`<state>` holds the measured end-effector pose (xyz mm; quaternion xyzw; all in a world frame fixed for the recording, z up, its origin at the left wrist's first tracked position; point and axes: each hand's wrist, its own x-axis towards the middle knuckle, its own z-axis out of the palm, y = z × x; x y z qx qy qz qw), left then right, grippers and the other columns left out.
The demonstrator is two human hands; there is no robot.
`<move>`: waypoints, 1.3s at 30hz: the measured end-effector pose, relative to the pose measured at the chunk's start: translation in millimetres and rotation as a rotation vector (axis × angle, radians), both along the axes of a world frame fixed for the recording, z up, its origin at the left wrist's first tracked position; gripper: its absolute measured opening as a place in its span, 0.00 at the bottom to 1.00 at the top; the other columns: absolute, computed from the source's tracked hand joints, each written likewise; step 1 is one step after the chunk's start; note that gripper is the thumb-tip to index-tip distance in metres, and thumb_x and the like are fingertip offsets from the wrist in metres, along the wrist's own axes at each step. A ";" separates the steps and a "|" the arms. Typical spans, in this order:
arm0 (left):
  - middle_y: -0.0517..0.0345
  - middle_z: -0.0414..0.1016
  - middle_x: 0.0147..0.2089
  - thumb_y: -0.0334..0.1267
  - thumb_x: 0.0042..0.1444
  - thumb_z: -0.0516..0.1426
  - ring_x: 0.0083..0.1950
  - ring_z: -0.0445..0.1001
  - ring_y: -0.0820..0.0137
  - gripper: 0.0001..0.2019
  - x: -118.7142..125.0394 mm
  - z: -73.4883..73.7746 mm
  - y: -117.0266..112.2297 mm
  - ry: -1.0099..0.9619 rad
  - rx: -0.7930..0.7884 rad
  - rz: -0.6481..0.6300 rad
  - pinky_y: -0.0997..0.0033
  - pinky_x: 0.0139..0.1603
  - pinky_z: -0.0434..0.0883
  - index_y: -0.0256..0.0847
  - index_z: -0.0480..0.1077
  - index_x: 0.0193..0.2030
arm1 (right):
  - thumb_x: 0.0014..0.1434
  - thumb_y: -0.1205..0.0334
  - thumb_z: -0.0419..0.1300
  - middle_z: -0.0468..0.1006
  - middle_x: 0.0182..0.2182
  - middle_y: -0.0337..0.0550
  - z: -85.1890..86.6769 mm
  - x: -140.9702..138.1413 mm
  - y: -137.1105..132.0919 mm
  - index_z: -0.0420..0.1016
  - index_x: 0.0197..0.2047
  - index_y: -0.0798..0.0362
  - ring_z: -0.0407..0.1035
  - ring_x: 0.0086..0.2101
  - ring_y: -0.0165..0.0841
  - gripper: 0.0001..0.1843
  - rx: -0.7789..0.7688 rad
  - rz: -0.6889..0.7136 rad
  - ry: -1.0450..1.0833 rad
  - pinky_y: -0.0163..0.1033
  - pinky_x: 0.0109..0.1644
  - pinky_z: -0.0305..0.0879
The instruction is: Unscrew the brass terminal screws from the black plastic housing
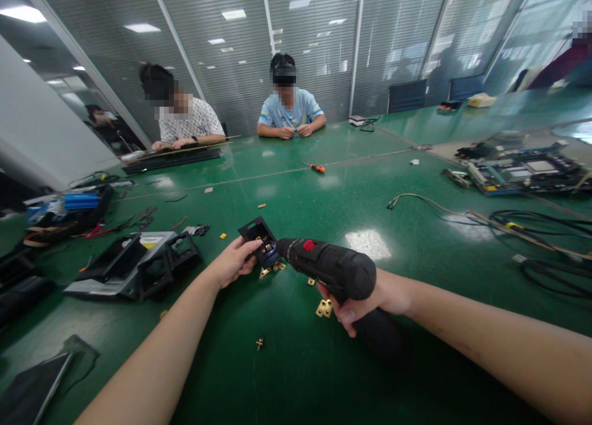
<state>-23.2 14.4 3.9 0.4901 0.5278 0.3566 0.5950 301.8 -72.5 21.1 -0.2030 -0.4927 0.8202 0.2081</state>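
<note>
My left hand (pixel 235 261) grips the near-left side of a small black plastic housing (pixel 255 229) with brass-coloured terminals inside. In my right hand (pixel 354 305) is a black cordless drill (pixel 330 266) with a red switch on top, its chuck pointing left at the housing. Whether the bit touches the terminals is hidden behind the chuck. Just below the housing lie several small brass pieces (pixel 264 272). More brass pieces (pixel 324 308) rest beside my right hand, and a few tiny screws (pixel 259 343) sit nearer to me.
Black frames and a grey casing (pixel 120 271) lie at left. An orange-handled screwdriver (pixel 317 168) is farther back on the green table (pixel 296 382). Circuit boards (pixel 527 169) and black cables (pixel 550 274) occupy the right. Two people (pixel 290 107) sit across the table.
</note>
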 end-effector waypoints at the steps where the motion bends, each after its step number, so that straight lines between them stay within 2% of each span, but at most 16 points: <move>1: 0.70 0.59 0.19 0.50 0.55 0.67 0.17 0.54 0.79 0.19 -0.1 -0.2 0.1 -0.002 0.000 -0.002 0.82 0.17 0.47 0.43 0.64 0.40 | 0.44 0.64 0.80 0.79 0.26 0.36 0.6 -0.2 -0.3 0.72 0.48 0.57 0.77 0.23 0.32 0.31 -0.002 -0.007 -0.002 0.35 0.27 0.78; 9: 0.71 0.60 0.19 0.50 0.54 0.67 0.17 0.54 0.80 0.20 -1.4 -2.5 1.7 0.001 -0.014 0.006 0.82 0.17 0.47 0.42 0.65 0.41 | 0.45 0.66 0.80 0.79 0.24 0.35 7.6 -2.1 -2.0 0.70 0.47 0.56 0.76 0.22 0.30 0.29 0.005 0.011 0.048 0.33 0.26 0.77; 13: 0.71 0.59 0.19 0.50 0.55 0.67 0.17 0.54 0.79 0.19 -2.4 -2.9 2.2 -0.005 -0.013 -0.005 0.82 0.17 0.47 0.42 0.65 0.42 | 0.46 0.67 0.79 0.80 0.25 0.36 2.8 -1.8 -0.2 0.70 0.52 0.55 0.77 0.23 0.31 0.33 -0.014 0.027 0.065 0.33 0.27 0.77; 19: 0.71 0.59 0.19 0.49 0.57 0.67 0.17 0.53 0.80 0.18 -3.4 -3.8 3.0 -0.017 0.000 -0.031 0.82 0.17 0.47 0.42 0.65 0.42 | 0.46 0.65 0.79 0.80 0.26 0.37 -7.3 -0.4 1.6 0.72 0.53 0.57 0.78 0.24 0.32 0.34 0.012 0.020 0.046 0.34 0.27 0.77; 23: 0.71 0.59 0.19 0.49 0.55 0.68 0.17 0.53 0.80 0.19 -1.0 -0.6 0.8 -0.018 -0.006 -0.028 0.82 0.17 0.47 0.42 0.64 0.41 | 0.46 0.64 0.80 0.81 0.26 0.38 -10.3 0.1 2.3 0.73 0.47 0.58 0.77 0.23 0.32 0.29 0.026 0.035 0.047 0.35 0.27 0.77; 25: 0.72 0.59 0.19 0.48 0.53 0.69 0.17 0.53 0.81 0.20 0.3 1.6 -0.7 -0.017 -0.009 -0.025 0.83 0.17 0.46 0.42 0.65 0.42 | 0.47 0.65 0.79 0.81 0.25 0.38 -6.9 -0.3 1.6 0.72 0.50 0.57 0.76 0.22 0.31 0.30 0.029 0.043 0.061 0.34 0.27 0.76; 27: 0.72 0.58 0.19 0.46 0.51 0.70 0.17 0.53 0.81 0.21 1.0 3.4 -2.1 -0.016 -0.006 -0.029 0.83 0.18 0.46 0.42 0.65 0.44 | 0.47 0.66 0.79 0.81 0.26 0.36 -0.6 -1.1 0.2 0.69 0.57 0.55 0.76 0.22 0.30 0.37 0.030 0.041 0.085 0.33 0.26 0.76; 29: 0.73 0.58 0.19 0.45 0.50 0.71 0.18 0.53 0.81 0.23 1.2 4.5 -2.9 -0.015 -0.001 -0.037 0.83 0.18 0.46 0.41 0.66 0.45 | 0.47 0.66 0.79 0.80 0.25 0.34 5.8 -1.7 -1.4 0.67 0.60 0.53 0.76 0.22 0.29 0.40 0.006 0.021 0.089 0.32 0.27 0.76; 34: 0.73 0.58 0.20 0.43 0.48 0.72 0.18 0.53 0.81 0.24 0.7 4.7 -3.0 -0.009 -0.010 -0.046 0.83 0.19 0.46 0.41 0.66 0.46 | 0.44 0.65 0.80 0.80 0.24 0.36 9.4 -1.8 -2.6 0.71 0.45 0.57 0.77 0.23 0.30 0.29 -0.006 0.019 0.035 0.32 0.27 0.76; 39: 0.73 0.59 0.20 0.42 0.47 0.72 0.18 0.53 0.82 0.23 -0.5 3.7 -2.3 0.005 -0.009 -0.031 0.82 0.19 0.46 0.42 0.65 0.44 | 0.43 0.63 0.80 0.80 0.23 0.38 0.3 -1.9 -0.3 0.72 0.41 0.58 0.77 0.22 0.31 0.27 0.016 -0.004 -0.008 0.34 0.26 0.78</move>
